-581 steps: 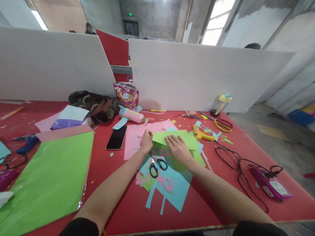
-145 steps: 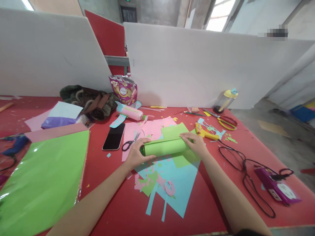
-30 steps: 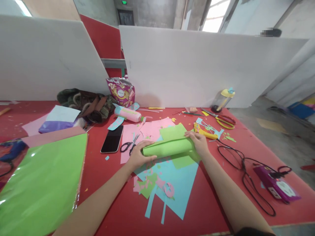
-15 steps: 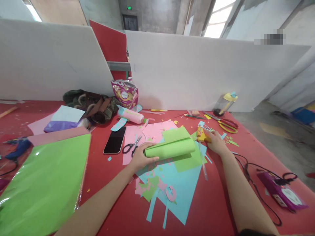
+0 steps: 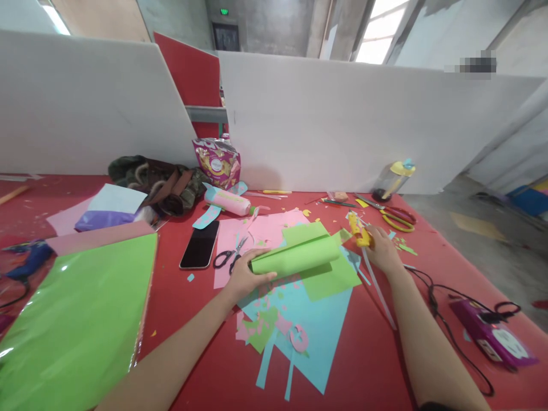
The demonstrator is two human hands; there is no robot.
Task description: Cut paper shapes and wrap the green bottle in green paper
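My left hand (image 5: 248, 275) is closed round the left end of a rolled sheet of light green paper (image 5: 295, 260). The roll lies over a flat green sheet (image 5: 329, 279) and a blue sheet (image 5: 325, 319). To its right, my right hand (image 5: 383, 248) grips a yellow hot glue gun (image 5: 359, 230), its nozzle pointing away from me. A clear glue stick (image 5: 379, 291) sticks out of the gun's back end toward me. Black-handled scissors (image 5: 231, 257) lie just behind my left hand on pink paper (image 5: 274, 222). Pink and green scraps are strewn across the blue sheet.
A phone (image 5: 199, 245) and a pink bottle (image 5: 229, 201) lie to the left. Further left are a packet of green paper (image 5: 85, 319) and a blue glue gun (image 5: 29, 258). Pliers (image 5: 398, 220) lie at the back right, near a cabled purple power strip (image 5: 492, 331).
My right hand has lifted the glue gun off the table and turned it, and the glue stick has swung to the right. My left hand and the green roll have barely moved.
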